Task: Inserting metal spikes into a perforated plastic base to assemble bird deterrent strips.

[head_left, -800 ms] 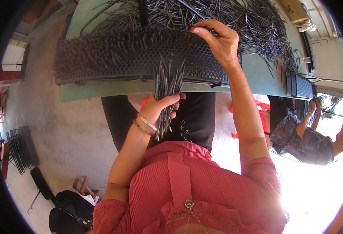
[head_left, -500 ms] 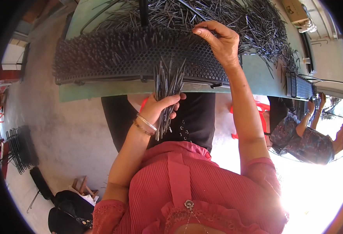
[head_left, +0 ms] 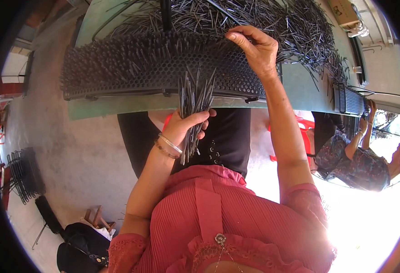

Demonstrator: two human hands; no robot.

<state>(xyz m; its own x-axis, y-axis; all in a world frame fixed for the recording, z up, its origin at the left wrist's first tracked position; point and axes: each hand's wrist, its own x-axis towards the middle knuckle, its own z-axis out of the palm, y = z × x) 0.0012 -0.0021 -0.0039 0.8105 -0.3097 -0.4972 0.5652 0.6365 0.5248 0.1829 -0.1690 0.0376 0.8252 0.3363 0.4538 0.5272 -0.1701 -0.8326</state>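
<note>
My left hand [head_left: 187, 123] is closed round an upright bundle of thin dark sticks [head_left: 193, 96], held in front of the table's near edge. The sticks fan out a little at the top. Beyond them lies a long black perforated panel [head_left: 168, 75], with many short dark pieces [head_left: 104, 61] standing close together on its left and far parts. Holes show along its near side and toward the right. Over the panel's right end, my right hand [head_left: 259, 49] has thumb and forefinger pinched together. Whatever is between those fingertips is too small to make out.
A large heap of loose dark sticks [head_left: 295, 29] covers the far table behind the panel. The green tabletop [head_left: 118, 105] ends just in front of it. At the right, a co-worker [head_left: 354, 164] reaches to another black panel [head_left: 349, 101]. A cardboard box [head_left: 344, 12] stands far right.
My two hands and the bundle stay nearly where they were. At the right, the co-worker's hands have shifted slightly at the other panel.
</note>
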